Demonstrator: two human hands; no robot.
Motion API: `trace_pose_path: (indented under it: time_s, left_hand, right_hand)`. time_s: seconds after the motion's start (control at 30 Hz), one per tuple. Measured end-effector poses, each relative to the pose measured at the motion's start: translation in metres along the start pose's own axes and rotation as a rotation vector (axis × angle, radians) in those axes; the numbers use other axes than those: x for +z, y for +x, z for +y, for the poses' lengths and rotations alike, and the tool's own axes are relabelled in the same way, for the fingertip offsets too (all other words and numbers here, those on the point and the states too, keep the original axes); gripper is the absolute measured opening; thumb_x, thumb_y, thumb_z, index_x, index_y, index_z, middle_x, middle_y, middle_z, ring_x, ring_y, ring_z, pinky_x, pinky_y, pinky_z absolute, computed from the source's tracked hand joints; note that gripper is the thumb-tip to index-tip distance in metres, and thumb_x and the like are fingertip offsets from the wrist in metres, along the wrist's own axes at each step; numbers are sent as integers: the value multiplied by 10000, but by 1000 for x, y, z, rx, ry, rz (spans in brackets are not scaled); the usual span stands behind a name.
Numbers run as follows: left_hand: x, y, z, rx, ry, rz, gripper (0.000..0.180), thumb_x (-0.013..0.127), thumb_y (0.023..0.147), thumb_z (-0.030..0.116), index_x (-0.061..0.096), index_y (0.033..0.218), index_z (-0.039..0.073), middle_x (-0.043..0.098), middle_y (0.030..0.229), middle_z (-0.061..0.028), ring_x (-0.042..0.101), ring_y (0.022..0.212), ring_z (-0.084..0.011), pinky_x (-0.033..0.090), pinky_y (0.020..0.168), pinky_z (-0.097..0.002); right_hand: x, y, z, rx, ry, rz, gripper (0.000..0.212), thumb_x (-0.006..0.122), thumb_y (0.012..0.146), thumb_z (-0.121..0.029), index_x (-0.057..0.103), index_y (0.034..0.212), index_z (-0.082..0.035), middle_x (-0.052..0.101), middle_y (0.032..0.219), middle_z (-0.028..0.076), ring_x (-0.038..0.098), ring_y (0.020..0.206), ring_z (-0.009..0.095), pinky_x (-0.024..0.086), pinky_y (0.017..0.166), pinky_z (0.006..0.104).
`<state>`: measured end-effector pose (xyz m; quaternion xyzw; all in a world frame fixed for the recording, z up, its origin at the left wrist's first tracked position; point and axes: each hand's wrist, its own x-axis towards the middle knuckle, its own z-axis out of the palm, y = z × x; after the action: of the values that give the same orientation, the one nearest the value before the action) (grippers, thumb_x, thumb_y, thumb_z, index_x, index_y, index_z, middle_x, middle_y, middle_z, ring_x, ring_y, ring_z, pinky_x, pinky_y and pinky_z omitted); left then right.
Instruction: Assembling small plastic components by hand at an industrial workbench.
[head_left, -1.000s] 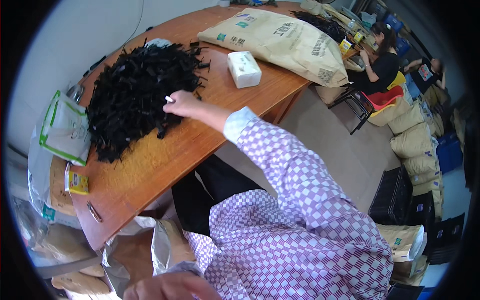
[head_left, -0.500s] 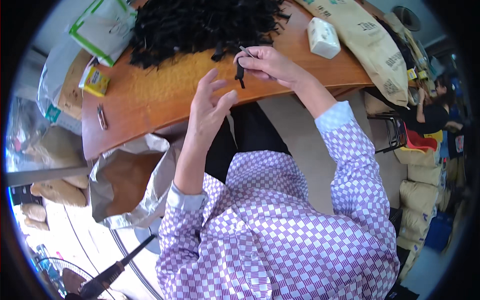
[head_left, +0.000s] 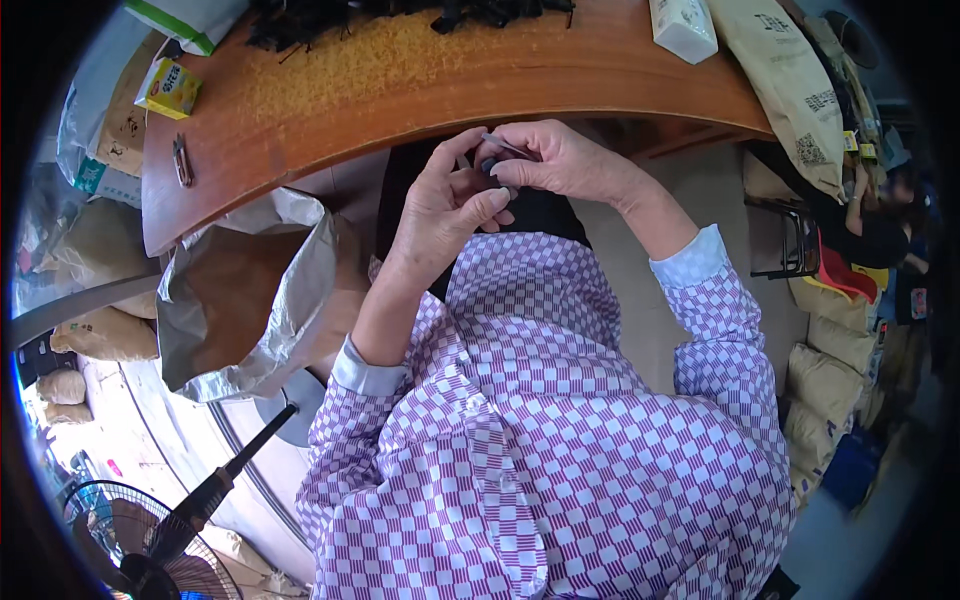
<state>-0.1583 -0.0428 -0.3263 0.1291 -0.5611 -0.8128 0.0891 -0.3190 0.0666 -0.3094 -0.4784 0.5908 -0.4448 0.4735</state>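
Both hands meet in front of my body, just off the table's near edge. My right hand [head_left: 560, 165] is closed, thumb against fingers, on a thin grey metal tool [head_left: 512, 147] whose kind I cannot make out. A small black strip [head_left: 489, 165] shows between the two hands, mostly covered by fingers. Curled around it from the other side is my left hand [head_left: 445, 205], its thumb and fingertips close to the right fingertips. On the wooden table [head_left: 350, 95], a heap of similar black pieces [head_left: 480, 12] lies at the far side.
Small snips [head_left: 181, 160] and a yellow box [head_left: 170, 88] lie at the table's left. A tissue pack [head_left: 684, 30] and a large paper sack [head_left: 790, 90] are at the right. An open silver-lined bag [head_left: 300, 300] stands below left, near a fan [head_left: 150, 545]. Another person [head_left: 865, 225] is at far right.
My right hand has come down toward my body with the tool and black strip. The left hand has closed in to meet it. The view has tilted lower, leaving less of the heap visible.
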Motion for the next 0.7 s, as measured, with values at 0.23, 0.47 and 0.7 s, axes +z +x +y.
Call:
trace_pose_path:
  time_s: [0.23, 0.47, 0.7]
  left_hand:
    - [7, -15, -9, -10, -15, 90, 445, 575, 870, -1, 382, 1267, 52, 585, 861, -74, 618, 670, -109, 505, 559, -198]
    - [6, -19, -11, -34, 114, 142, 318, 565, 883, 7, 390, 1144, 55, 565, 866, -62, 612, 673, -96, 493, 562, -178]
    - [5, -21, -13, -93, 246, 115, 280, 546, 874, -28, 371, 1078, 50, 546, 837, -55, 591, 650, -85, 480, 545, -174]
  right_hand:
    - [32, -21, 3, 41, 249, 201, 330, 453, 978, -317, 555, 1065, -16, 459, 684, -37, 389, 582, 30, 329, 515, 192]
    - [59, -32, 13, 23, 99, 315, 233, 438, 986, -255, 513, 974, -35, 422, 660, -31, 405, 588, 41, 345, 511, 201]
    - [61, -35, 19, 74, 61, 243, 210, 431, 986, -213, 514, 961, -22, 449, 644, 5, 431, 566, 73, 362, 500, 224]
